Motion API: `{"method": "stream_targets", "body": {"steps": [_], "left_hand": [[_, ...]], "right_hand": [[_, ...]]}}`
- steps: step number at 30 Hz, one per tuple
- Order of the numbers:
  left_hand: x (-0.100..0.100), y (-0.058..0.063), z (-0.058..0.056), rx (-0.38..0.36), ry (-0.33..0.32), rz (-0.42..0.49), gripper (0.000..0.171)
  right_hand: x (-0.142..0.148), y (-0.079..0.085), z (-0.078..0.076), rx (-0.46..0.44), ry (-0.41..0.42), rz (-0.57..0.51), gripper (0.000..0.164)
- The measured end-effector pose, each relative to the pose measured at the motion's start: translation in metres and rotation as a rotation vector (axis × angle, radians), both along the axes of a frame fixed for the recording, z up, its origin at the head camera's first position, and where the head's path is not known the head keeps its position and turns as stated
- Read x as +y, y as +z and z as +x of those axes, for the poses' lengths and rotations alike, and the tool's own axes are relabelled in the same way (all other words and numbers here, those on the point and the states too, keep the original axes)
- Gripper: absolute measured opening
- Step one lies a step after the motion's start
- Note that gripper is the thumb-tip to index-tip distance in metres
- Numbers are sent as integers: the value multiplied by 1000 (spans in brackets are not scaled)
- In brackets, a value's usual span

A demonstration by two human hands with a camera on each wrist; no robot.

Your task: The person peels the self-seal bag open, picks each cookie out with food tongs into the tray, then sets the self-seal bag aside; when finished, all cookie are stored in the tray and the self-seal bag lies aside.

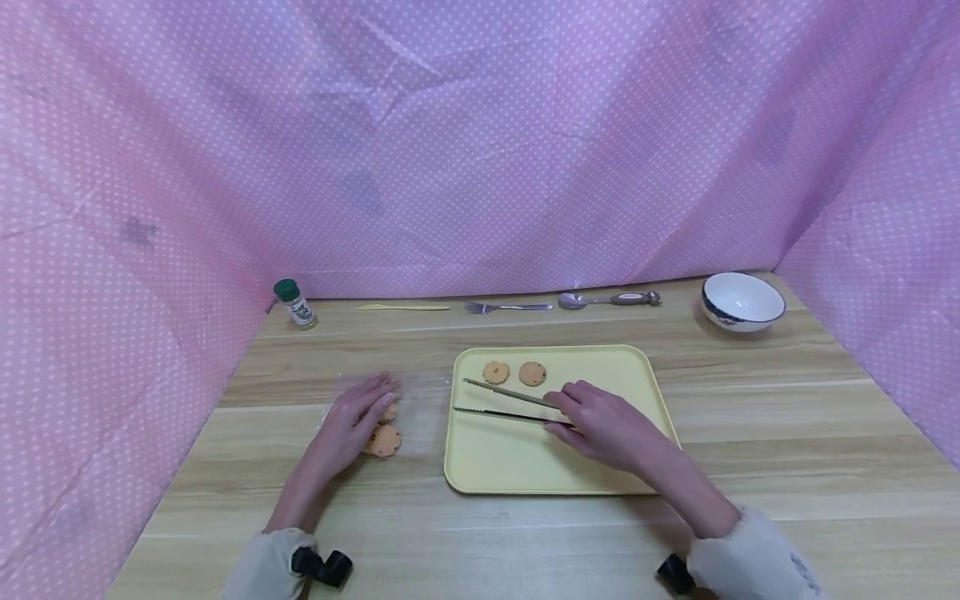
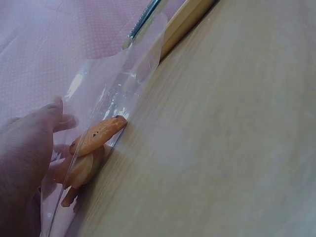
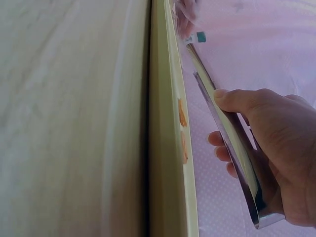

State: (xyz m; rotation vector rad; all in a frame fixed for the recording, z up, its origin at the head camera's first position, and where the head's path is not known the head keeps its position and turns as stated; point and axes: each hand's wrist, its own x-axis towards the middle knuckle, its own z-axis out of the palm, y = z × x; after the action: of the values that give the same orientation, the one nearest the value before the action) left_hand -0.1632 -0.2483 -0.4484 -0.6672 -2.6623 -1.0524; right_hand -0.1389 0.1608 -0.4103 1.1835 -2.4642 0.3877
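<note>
Green-capped jar [image 1: 296,304], fork [image 1: 509,307], spoon [image 1: 573,301], white bowl [image 1: 744,298], pink cloth [image 1: 480,150]

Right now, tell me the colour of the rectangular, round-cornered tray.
The rectangular tray is pale yellow, clearest in the head view.

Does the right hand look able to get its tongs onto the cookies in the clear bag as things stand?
Probably not directly: the right hand holds the tongs pointing that way, tips apart, but the left hand partly covers the cookies, and the bag covers them too; where it opens is unclear.
</note>
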Motion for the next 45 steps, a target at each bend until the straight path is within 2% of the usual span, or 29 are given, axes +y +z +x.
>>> {"method": "stream_targets", "body": {"steps": [11,33,45], "left_hand": [[0,0,0,7,-4,-6,31],[1,0,1,-17,14,-16,33],[1,2,2,-41,27,-11,34]], "right_hand": [[-17,-1,-1,-27,23,42,31],[-45,-1,-3,30,93,94,31],[-49,4,-5,81,90,123,30]]}}
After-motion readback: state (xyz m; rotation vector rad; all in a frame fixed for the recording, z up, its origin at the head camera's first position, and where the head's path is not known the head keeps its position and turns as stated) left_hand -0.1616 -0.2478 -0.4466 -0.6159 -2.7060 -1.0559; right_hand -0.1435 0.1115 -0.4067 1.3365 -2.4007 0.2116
